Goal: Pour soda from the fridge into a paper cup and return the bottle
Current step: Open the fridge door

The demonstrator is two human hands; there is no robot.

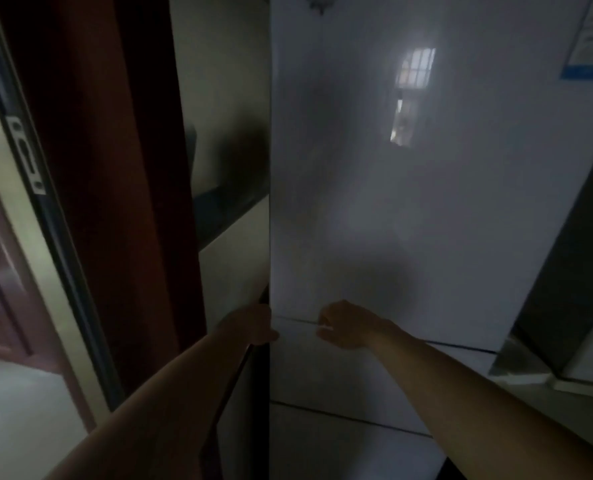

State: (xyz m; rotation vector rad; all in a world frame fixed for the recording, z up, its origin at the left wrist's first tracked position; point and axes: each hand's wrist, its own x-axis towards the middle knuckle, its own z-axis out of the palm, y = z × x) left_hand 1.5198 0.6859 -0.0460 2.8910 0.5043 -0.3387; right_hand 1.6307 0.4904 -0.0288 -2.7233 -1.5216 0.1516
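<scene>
From my remote seat the view is dim and a little blurred. The white fridge (461, 244) stands straight ahead and fills most of the feed, and both its visible seams look closed. Its tall upper door (350, 174) carries a pale reflection of a barred window (414, 69) near the middle and a blue-edged sticker (592, 39) at its top right corner.

Both hands sit at the seam where the upper door meets the lower door (357, 372). The left hand (250, 323) is on the fridge's left edge at that seam. Its fingers curl round the edge and out of sight behind it, while the thumb lies on the front face, so it grips the corner of the upper door. The right hand (348, 325) is just to the right of it on the fridge front, knuckles up, fingers bent with their tips at the seam. I cannot tell whether they hook under the upper door or only press against it. A small white glint shows at those fingertips, too blurred to identify.

Left of the fridge stands a dark brown door frame (115, 185). Beyond it, far left, is a patch of pale floor (18, 410).
</scene>
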